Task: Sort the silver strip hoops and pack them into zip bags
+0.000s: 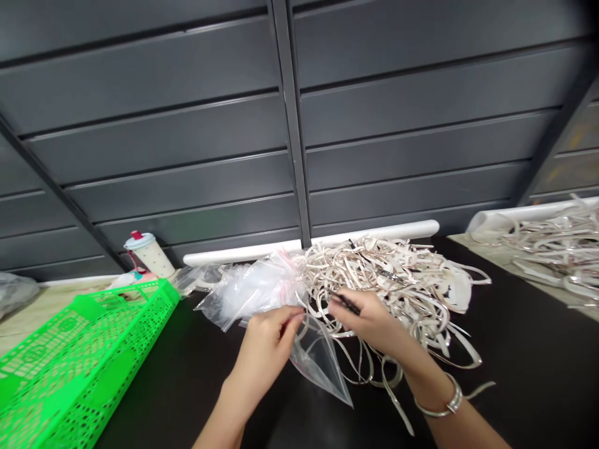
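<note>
My left hand point(267, 342) is closed in a pinch at the top of a clear plastic bag point(322, 362), which hangs to the right of the fingers over the dark tabletop. In my right hand point(374, 324), the fingers are closed around a thin black object point(347, 304); its kind cannot be made out. Just beyond that hand lies a tangled heap of pale, flat strips point(393, 274) with shiny edges. A pile of clear zip bags point(257, 287) with pinkish edges rests beyond my left hand, touching the heap's left side.
At the left stands a bright green perforated plastic basket point(116, 374). Behind it is a speckled cup point(154, 257) with a red-topped lid. White foam-like rolls point(243, 252) line the foot of the grey panelled wall point(187, 137). More pale strips point(561, 243) lie at far right.
</note>
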### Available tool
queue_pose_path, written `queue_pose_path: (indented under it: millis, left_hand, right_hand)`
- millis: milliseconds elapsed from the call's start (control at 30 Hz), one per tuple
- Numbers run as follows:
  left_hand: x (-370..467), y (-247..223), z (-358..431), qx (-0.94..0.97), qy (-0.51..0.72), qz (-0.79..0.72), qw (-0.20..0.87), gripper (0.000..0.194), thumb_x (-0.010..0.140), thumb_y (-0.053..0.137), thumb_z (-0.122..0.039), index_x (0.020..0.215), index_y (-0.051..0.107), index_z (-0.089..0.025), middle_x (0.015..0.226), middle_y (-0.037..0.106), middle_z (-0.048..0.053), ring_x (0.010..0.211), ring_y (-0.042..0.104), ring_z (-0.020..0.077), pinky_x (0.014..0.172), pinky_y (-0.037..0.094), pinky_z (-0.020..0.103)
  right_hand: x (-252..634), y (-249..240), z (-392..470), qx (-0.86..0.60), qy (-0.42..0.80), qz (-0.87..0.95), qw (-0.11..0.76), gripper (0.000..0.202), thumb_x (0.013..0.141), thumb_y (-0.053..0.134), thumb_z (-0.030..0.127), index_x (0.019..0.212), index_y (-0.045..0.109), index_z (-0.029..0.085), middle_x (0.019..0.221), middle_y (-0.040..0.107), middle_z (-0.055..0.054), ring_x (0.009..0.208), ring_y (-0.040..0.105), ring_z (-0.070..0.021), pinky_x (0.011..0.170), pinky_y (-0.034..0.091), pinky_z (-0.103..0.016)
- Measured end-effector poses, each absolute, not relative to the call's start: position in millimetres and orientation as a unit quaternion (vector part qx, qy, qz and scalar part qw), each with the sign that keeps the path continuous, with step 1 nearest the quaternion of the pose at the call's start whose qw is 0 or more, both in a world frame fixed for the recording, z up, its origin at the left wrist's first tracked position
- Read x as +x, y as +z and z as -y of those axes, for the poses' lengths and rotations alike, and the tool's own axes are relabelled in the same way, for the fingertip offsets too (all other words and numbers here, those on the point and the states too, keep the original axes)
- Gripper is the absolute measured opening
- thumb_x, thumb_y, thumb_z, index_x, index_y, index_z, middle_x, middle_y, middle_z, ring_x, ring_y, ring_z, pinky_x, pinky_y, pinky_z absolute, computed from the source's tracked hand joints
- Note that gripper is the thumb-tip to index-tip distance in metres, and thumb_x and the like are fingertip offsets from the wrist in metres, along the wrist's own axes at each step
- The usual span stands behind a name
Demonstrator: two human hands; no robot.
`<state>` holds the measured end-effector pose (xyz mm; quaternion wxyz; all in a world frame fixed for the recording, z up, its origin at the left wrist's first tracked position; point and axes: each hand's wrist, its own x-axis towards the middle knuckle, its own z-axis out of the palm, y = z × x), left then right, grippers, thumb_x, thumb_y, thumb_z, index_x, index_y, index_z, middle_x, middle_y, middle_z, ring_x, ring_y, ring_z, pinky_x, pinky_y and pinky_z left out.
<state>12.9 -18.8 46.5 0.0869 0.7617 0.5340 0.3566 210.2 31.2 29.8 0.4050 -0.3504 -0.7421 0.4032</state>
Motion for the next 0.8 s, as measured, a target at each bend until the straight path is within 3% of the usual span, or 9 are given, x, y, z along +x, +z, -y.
queue_pose_path:
  millis: [133, 233, 367, 533, 633, 800]
  left_hand:
    - [16.1, 44.5, 20.5, 0.746, 0.345, -0.566, 0.055, 0.021, 0.086, 0.051, -0.023, 0.085, 0.072, -0.022, 0.078, 0.075, 0.001, 0.066, 0.069, 0.0175, 0.061, 0.046, 0.023]
    - [19.6, 41.9, 22.6, 0.742, 0.34, -0.577, 0.041, 0.021, 0.086, 0.052, -0.024, 0.087, 0.073, -0.021, 0.07, 0.074, 0.002, 0.057, 0.067, 0.0177, 0.055, 0.044, 0.024]
    - [21.0, 40.7, 25.4, 0.746, 0.349, -0.564, 0.058, 0.022, 0.086, 0.05, -0.022, 0.084, 0.072, -0.022, 0.068, 0.074, 0.001, 0.052, 0.065, 0.016, 0.053, 0.043, 0.023]
    - [16.3, 43.1, 27.7, 0.732, 0.367, -0.572, 0.044, 0.022, 0.086, 0.051, -0.023, 0.09, 0.073, -0.021, 0.075, 0.075, 0.002, 0.059, 0.068, 0.0172, 0.058, 0.046, 0.023]
    - [17.8, 41.1, 30.4, 0.743, 0.348, -0.571, 0.021, 0.024, 0.087, 0.049, -0.025, 0.092, 0.072, -0.021, 0.08, 0.076, 0.004, 0.064, 0.069, 0.0192, 0.062, 0.049, 0.025]
    - [25.1, 35.6, 36.3, 0.778, 0.294, -0.556, -0.011, 0.026, 0.088, 0.046, -0.024, 0.095, 0.071, -0.021, 0.08, 0.075, 0.007, 0.063, 0.07, 0.0212, 0.06, 0.05, 0.028]
  right_hand:
    - [202.6, 38.6, -8.7, -0.287, 0.471, 0.55, 0.626, 0.03, 0.091, 0.043, 0.039, 0.067, 0.048, 0.021, 0.055, 0.046, 0.004, 0.052, 0.043, -0.0118, 0.053, 0.037, -0.025]
    - [192.5, 40.5, 8.7, -0.205, 0.466, 0.544, 0.667, 0.034, 0.095, 0.034, 0.04, 0.071, 0.049, 0.023, 0.066, 0.053, 0.0, 0.065, 0.052, -0.0148, 0.063, 0.042, -0.027]
    - [180.2, 34.4, 18.2, -0.27, 0.374, 0.727, 0.509, 0.029, 0.095, 0.038, 0.036, 0.074, 0.052, 0.021, 0.07, 0.055, -0.001, 0.064, 0.052, -0.0146, 0.062, 0.042, -0.027]
    - [175.0, 22.3, 12.0, -0.362, 0.216, 0.856, 0.299, 0.017, 0.09, 0.044, 0.017, 0.083, 0.059, 0.016, 0.08, 0.065, -0.006, 0.073, 0.059, -0.019, 0.068, 0.042, -0.03]
    - [173.1, 14.3, 11.0, -0.361, 0.203, 0.872, 0.26, 0.017, 0.088, 0.045, 0.013, 0.086, 0.062, 0.014, 0.084, 0.067, -0.008, 0.076, 0.062, -0.0195, 0.07, 0.043, -0.03]
    - [168.8, 3.0, 13.2, -0.366, 0.153, 0.899, 0.187, 0.015, 0.081, 0.051, 0.014, 0.074, 0.064, 0.014, 0.072, 0.068, -0.008, 0.062, 0.062, -0.0183, 0.056, 0.038, -0.027]
